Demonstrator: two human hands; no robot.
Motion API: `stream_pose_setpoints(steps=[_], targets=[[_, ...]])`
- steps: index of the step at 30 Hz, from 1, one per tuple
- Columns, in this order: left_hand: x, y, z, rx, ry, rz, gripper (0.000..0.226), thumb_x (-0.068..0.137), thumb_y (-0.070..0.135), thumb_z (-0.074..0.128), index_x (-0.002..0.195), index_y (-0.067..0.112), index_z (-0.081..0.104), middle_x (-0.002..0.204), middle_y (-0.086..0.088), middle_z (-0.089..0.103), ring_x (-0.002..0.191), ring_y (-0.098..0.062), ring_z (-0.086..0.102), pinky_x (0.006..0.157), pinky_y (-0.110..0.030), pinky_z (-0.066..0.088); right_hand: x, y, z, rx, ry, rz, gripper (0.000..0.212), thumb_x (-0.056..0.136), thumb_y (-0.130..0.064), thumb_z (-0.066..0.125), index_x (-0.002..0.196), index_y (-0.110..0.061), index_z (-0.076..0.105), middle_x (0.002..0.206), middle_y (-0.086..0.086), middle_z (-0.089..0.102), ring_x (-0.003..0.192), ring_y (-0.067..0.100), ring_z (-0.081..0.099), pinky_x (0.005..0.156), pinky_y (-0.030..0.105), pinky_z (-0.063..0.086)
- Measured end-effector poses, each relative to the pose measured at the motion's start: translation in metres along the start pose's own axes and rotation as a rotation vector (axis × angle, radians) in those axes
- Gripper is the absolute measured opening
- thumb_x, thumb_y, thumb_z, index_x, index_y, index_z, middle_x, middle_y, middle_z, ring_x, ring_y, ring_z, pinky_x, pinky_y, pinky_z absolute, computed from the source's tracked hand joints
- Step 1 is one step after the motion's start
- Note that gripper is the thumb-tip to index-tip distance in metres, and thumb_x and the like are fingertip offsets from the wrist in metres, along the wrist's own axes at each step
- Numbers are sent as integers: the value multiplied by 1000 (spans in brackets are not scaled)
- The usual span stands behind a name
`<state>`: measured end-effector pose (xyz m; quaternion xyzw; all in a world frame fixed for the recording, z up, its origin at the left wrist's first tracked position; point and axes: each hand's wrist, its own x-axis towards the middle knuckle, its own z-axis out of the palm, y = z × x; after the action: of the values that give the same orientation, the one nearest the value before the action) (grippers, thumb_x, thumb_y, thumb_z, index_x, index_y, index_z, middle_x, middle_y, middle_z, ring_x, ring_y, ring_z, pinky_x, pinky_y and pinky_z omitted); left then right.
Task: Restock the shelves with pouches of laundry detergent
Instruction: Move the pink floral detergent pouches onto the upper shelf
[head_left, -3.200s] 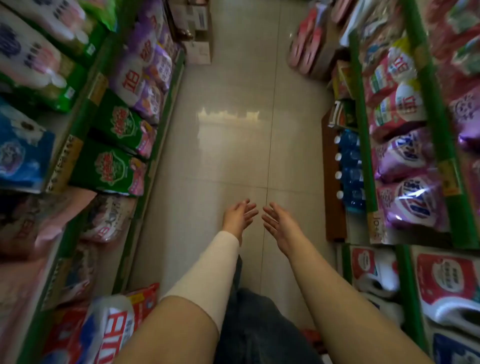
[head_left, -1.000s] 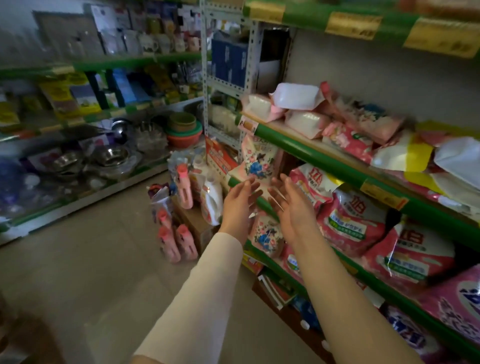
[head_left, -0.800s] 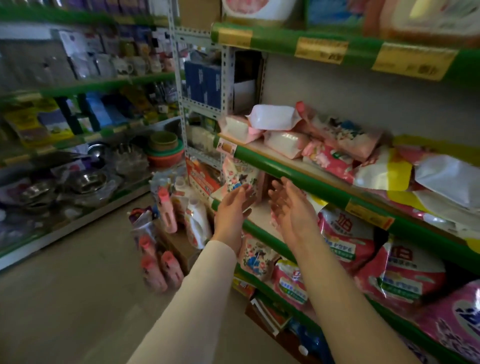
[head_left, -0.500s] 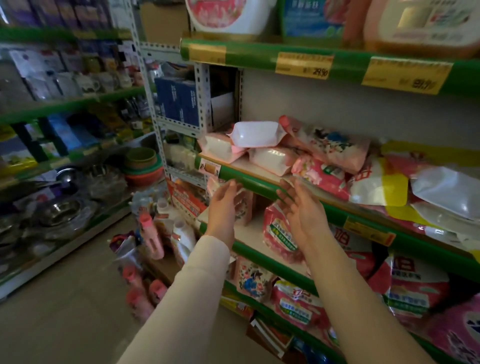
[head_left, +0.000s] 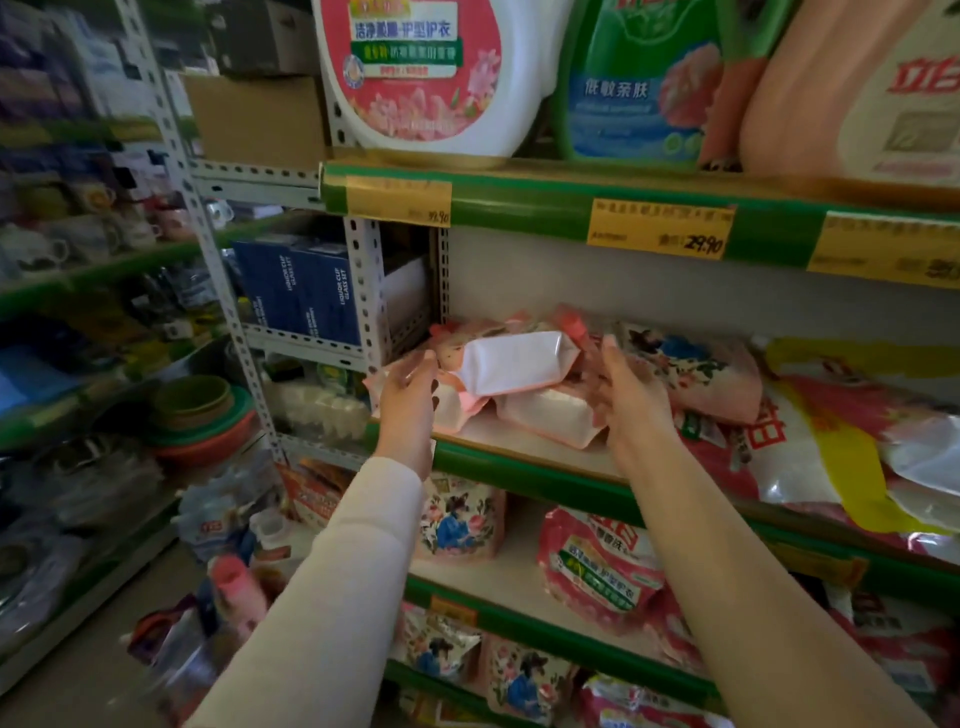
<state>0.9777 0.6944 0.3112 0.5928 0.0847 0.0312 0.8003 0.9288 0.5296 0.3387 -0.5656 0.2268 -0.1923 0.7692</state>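
Note:
A white and pink detergent pouch (head_left: 514, 361) lies on top of a small pile of similar pouches (head_left: 550, 415) at the left end of the middle shelf (head_left: 519, 478). My left hand (head_left: 408, 400) is at the pile's left side, fingers straight, its fingertips at the left pouch. My right hand (head_left: 631, 400) is at the pile's right side, fingers also straight. Neither hand holds anything. A flowered pouch (head_left: 691, 369) lies just right of my right hand.
Large detergent jugs (head_left: 415, 78) stand on the shelf above, with yellow price tags (head_left: 660, 228) on its edge. More pouches (head_left: 597, 566) fill the shelves below. To the left are blue boxes (head_left: 306, 291), stacked bowls (head_left: 197, 410) and bottles on the floor (head_left: 234, 582).
I have turned from the aisle floor to the right-hand shelving. Both hands rose from the lower shelf and now flank the pouch pile on the middle shelf.

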Motion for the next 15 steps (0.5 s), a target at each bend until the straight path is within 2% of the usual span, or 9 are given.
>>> stream_pose_setpoints(steps=[2, 4, 5, 7, 8, 10, 11, 13, 15], targets=[[17, 2, 3, 15, -24, 9, 28, 94, 32, 53, 120, 20, 54, 123, -5, 59, 112, -20, 55, 102, -35, 41, 18, 1, 10, -53, 10, -32, 88, 52, -70, 72, 121, -17, 60, 112, 5, 69, 96, 22, 67, 87, 43, 54], [34, 3, 7, 18, -42, 9, 24, 95, 28, 52, 116, 19, 54, 112, -4, 61, 101, -16, 58, 93, -30, 44, 42, 8, 14, -105, 20, -52, 111, 30, -80, 71, 122, -19, 59, 117, 6, 67, 103, 26, 65, 93, 47, 51], [38, 3, 8, 22, -48, 7, 25, 95, 28, 52, 118, 18, 53, 113, -5, 61, 101, -17, 58, 93, -30, 44, 45, 9, 16, -125, 34, -50, 109, 33, -80, 71, 122, -18, 60, 118, 7, 66, 104, 27, 64, 93, 46, 51], [52, 0, 14, 45, -50, -5, 34, 94, 30, 54, 125, 16, 52, 124, -8, 58, 111, -22, 55, 103, -38, 42, 52, 8, 20, -149, 55, -45, 84, 54, -71, 71, 118, -16, 63, 116, 9, 67, 104, 28, 64, 93, 45, 51], [58, -1, 17, 52, -43, -17, 36, 93, 30, 54, 126, 16, 52, 125, -7, 57, 112, -23, 54, 105, -40, 41, 59, 12, 20, -160, 74, -31, 78, 58, -69, 69, 115, -15, 64, 114, 9, 67, 103, 29, 64, 93, 45, 51], [67, -4, 22, 73, -35, -26, 32, 94, 31, 53, 123, 19, 53, 121, -2, 57, 108, -20, 54, 105, -38, 40, 69, 18, 22, -159, 105, 0, 90, 47, -77, 66, 113, -15, 66, 111, 8, 68, 101, 29, 65, 93, 45, 51], [71, -4, 24, 97, -47, -23, 28, 94, 32, 52, 120, 22, 53, 120, -1, 57, 109, -20, 53, 105, -38, 39, 75, 19, 24, -164, 115, 4, 91, 47, -77, 64, 112, -13, 67, 110, 8, 69, 100, 29, 65, 93, 45, 51], [80, -6, 28, 145, -73, -16, 29, 95, 35, 49, 121, 21, 54, 129, -7, 56, 117, -25, 52, 107, -39, 37, 76, 17, 31, -216, 149, -16, 68, 70, -66, 63, 107, -8, 68, 105, 6, 69, 98, 25, 64, 93, 41, 51], [87, -7, 32, 187, -66, -11, 39, 96, 36, 47, 129, 15, 52, 136, -7, 51, 124, -27, 47, 101, -28, 34, 78, 20, 36, -244, 220, -66, 52, 81, -52, 62, 107, -7, 66, 100, 1, 64, 96, 19, 60, 94, 37, 48]])
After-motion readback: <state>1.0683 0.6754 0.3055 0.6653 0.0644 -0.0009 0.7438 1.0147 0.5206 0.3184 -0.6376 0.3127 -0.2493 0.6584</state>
